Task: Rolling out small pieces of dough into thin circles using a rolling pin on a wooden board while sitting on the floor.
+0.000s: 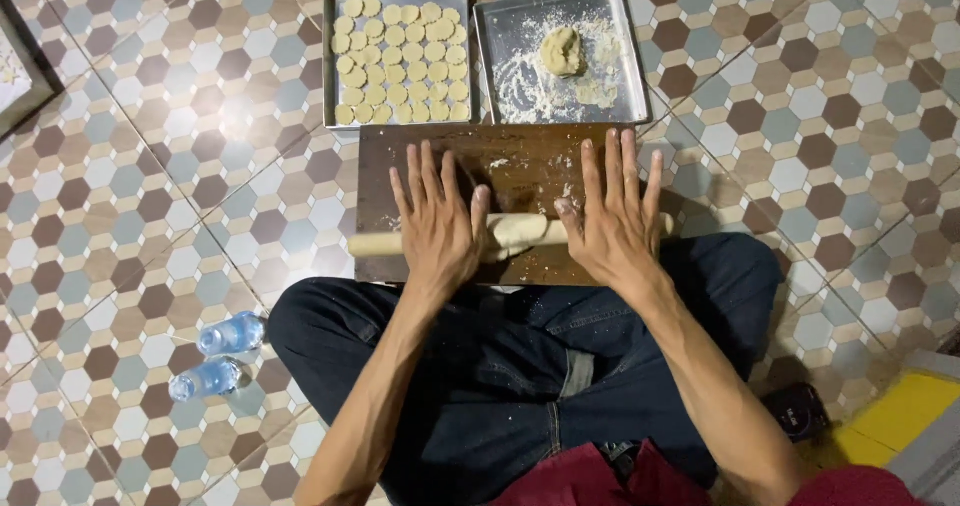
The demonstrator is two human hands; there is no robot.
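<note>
Lots of open tiled floor (120, 166) on the left, just two clear plastic bottles (220, 356) lying on their sides beside the person's knee. Both have pale blue labels, too small to make out. The wooden board (520, 161) sits right against the person's crossed legs, its far edge touching two metal trays. The left tray (330, 66) is packed with rows of small round dough discs (400, 61); the right tray (625, 56) has flour and a dough lump (562, 51). The left hand (435, 226) and right hand (615, 221) both lie flat, fingers spread wide, pressing on the rolling pin (375, 243), with a dough piece (520, 231) under it between them.
</note>
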